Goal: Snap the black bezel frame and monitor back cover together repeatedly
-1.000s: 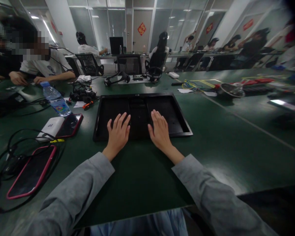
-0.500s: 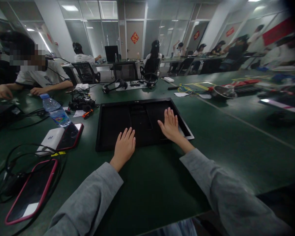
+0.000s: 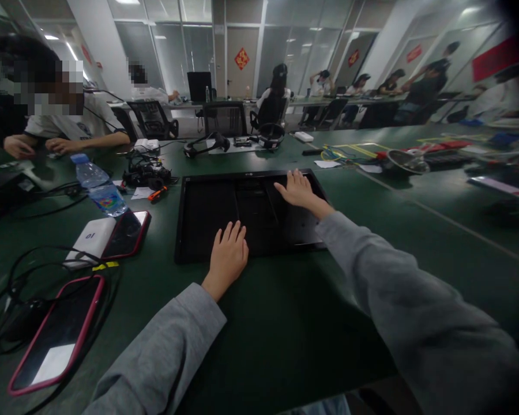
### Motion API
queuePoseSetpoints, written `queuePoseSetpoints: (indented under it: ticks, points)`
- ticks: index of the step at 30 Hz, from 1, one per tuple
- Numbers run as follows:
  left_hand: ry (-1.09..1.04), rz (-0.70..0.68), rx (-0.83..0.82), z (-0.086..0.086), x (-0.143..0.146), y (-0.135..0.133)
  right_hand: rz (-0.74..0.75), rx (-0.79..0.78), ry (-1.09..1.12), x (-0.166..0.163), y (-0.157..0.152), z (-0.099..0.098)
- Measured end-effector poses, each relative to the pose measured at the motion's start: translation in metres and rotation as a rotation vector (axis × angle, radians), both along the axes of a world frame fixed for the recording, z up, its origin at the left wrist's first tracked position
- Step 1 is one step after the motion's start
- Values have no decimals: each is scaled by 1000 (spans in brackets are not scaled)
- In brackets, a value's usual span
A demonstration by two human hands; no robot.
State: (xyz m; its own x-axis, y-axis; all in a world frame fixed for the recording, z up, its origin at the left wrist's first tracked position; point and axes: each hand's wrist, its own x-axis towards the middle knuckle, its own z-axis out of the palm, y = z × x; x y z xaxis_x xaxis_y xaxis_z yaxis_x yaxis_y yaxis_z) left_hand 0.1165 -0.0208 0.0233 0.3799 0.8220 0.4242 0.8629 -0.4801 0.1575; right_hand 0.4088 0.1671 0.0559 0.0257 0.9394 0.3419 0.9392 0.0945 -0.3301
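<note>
A black monitor (image 3: pixel 207 207) lies flat on the green table in front of me, its glossy screen facing up inside a raised frame. My left hand (image 3: pixel 228 253) is open, palm down, with fingers stretched over the near edge of the monitor. Farther out, my right hand (image 3: pixel 300 190) is open too, its fingers reaching to the far frame on the right side and the thumb pointing left. Neither hand grips anything. Whether the palms press on the screen or hover just above it, I cannot tell.
Left of the monitor are a water bottle (image 3: pixel 101 187), a white box (image 3: pixel 90 239), a dark red phone (image 3: pixel 127 233), a pink-cased phone (image 3: pixel 60 334) and black cables. A metal bowl (image 3: pixel 406 162) stands at the right. A person (image 3: pixel 78 129) sits at far left.
My right hand has moved away from me toward the monitor's far edge. The left hand stays over the near edge. The view has shifted slightly.
</note>
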Motion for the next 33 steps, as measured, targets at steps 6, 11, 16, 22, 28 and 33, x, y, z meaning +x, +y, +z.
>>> queuePoseSetpoints:
  ticks: [6,11,16,22,28,33]
  points:
    - [-21,-5,-8,-2,0,1,-8,10,65,-73,32,-14]
    - [-28,-11,17,0,0,0,167,42,90,-149,11,-13]
    - [41,-19,-33,0,-2,1,474,-23,12,-251,-21,4]
    - [62,-67,-19,-7,-8,4,607,-266,-66,-276,-43,6]
    - [29,-82,-14,-15,-1,10,881,-265,-105,-253,-124,-2]
    - [-76,47,24,-34,9,19,711,9,-117,-227,-190,-15]
